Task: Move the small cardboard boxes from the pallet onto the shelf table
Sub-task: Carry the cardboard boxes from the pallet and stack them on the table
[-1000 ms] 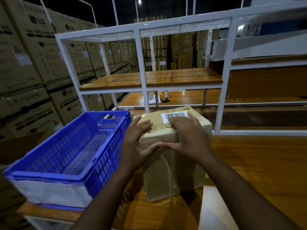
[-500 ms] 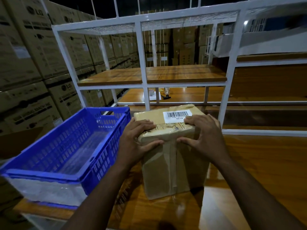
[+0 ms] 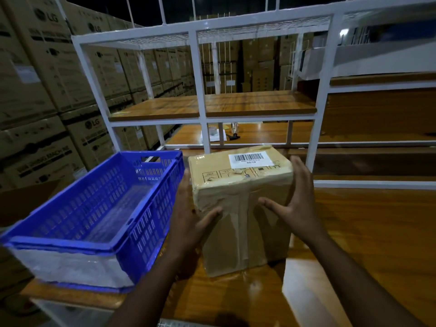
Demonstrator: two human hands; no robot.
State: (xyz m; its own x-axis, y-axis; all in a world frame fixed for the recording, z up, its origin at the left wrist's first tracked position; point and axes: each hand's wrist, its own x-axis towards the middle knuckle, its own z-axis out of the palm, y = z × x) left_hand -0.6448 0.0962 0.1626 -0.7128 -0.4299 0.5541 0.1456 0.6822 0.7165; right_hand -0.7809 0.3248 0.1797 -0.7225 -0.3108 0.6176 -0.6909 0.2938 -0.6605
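A small cardboard box (image 3: 245,185), taped and with a white barcode label on top, stands upright on the wooden shelf table (image 3: 377,232). My left hand (image 3: 188,215) lies flat against the box's left side, its thumb resting on the front face. My right hand (image 3: 297,204) is at the box's right edge with straight, spread fingers and the thumb reaching toward the front face. Whether the right palm touches the box is unclear. No pallet is in view.
A blue plastic crate (image 3: 151,232) sits on the table right beside the box on the left. A white metal shelf frame (image 3: 200,90) with wooden boards rises behind. Small items (image 3: 233,135) lie on a lower board. Stacked large LG cartons (image 3: 47,67) fill the left.
Both hands slid off the box's top edge down to its sides, and the fingers straightened. The box stays standing in the same spot beside the crate.
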